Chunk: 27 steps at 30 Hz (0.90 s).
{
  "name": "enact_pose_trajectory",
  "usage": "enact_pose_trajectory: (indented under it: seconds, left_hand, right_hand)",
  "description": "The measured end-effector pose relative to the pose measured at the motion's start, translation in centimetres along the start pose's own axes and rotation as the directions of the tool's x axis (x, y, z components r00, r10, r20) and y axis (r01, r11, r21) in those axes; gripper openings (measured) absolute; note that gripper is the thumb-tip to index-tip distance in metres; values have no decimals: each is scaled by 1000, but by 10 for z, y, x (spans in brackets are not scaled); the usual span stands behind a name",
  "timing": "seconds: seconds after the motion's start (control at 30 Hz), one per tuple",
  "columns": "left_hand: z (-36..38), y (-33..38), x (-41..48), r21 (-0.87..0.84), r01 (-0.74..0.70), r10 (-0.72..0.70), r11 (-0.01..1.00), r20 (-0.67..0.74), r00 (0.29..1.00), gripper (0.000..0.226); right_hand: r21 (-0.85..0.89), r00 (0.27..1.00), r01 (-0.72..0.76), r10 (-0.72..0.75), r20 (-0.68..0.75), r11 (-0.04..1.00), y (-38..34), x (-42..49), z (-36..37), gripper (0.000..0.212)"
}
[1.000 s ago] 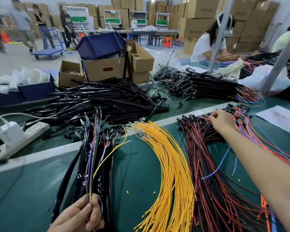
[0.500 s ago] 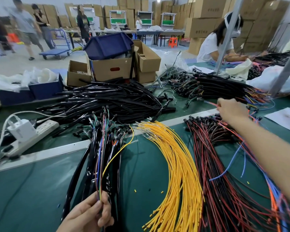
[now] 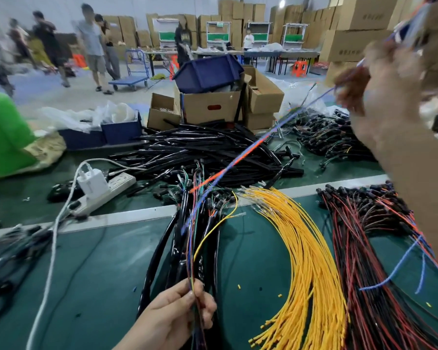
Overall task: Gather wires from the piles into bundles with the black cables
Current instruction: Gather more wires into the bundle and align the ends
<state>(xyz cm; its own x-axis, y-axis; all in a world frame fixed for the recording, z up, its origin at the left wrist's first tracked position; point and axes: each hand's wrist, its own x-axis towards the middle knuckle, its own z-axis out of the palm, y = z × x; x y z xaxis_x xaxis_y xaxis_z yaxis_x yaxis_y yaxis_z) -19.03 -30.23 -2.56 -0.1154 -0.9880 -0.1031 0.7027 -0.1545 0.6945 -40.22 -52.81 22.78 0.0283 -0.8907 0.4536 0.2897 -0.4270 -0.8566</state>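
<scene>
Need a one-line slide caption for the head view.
Left hand grips a bundle of black cables and coloured wires while the raised right hand holds blue and orange wires.

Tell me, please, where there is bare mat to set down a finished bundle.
Widest bare green mat lies between the white cord and the black cable bundle; a narrower strip between that bundle and the yellow wires. Red-and-black wires crowd the right.

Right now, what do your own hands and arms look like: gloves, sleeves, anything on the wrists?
Both are bare. The left hand has no glove and no ring that shows. The right hand is motion-blurred but looks ungloved. The right forearm is uncovered, with no sleeve, watch or band in view.
</scene>
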Motion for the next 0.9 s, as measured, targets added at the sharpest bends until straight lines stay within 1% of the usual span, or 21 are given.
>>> enact_pose_trajectory:
  seconds: [0.03, 0.07, 0.1, 0.17, 0.23, 0.3, 0.33, 0.43, 0.53, 0.63, 0.77, 0.87, 0.9]
  left_hand:
    - [4, 1, -3, 19, -7, 8, 1000, -49, 999, 19]
    - [8, 3, -5, 20, 1, 0, 1000, -75, 997, 15]
    - [10, 4, -7, 23, 22, -20, 999, -91, 996, 14]
    - [13, 10, -10, 34, 67, -64, 997, -95, 993, 12]
    - [16, 14, -13, 29, 92, -90, 995, -81, 993, 2]
    - [17, 14, -15, 38, 89, -86, 995, -91, 992, 20]
    - [17, 13, -15, 62, 89, -82, 994, -103, 991, 26]
    - [18, 11, -14, 79, 78, -67, 994, -142, 988, 35]
    - [19, 10, -12, 75, 48, -33, 996, -185, 982, 36]
    - [20, 11, -10, 60, 28, -14, 998, -219, 976, 32]
    - [17, 7, -9, 42, 8, 3, 999, -264, 964, 40]
    - [19, 6, -10, 58, 13, 2, 998, -244, 970, 40]
    - [19, 6, -10, 56, 9, 4, 998, -230, 973, 49]
  right_hand:
    - [111, 994, -104, 100, 47, 988, 10, -11, 11, 21]
    - [131, 969, -226, 209, 129, 965, 18, -28, 23, 21]
    - [73, 934, -309, 288, 213, 948, 34, -43, 32, 22]
    - [-38, 827, -467, 451, 334, 884, 62, -81, 54, 22]
    - [-127, 737, -559, 561, 375, 819, 94, -103, 64, 21]
    - [-220, 685, -588, 624, 377, 778, 115, -116, 70, 18]
    - [-257, 670, -587, 639, 379, 768, 124, -120, 72, 15]
    - [-287, 663, -556, 625, 413, 780, 142, -120, 73, 7]
    - [-270, 680, -524, 587, 438, 808, 145, -113, 72, 16]
    - [-245, 693, -537, 587, 419, 807, 148, -103, 70, 20]
    - [-275, 702, -513, 582, 411, 813, 153, -95, 69, 22]
    - [-286, 738, -491, 567, 366, 823, 158, -86, 71, 27]
    - [-289, 755, -481, 559, 344, 828, 159, -82, 72, 28]
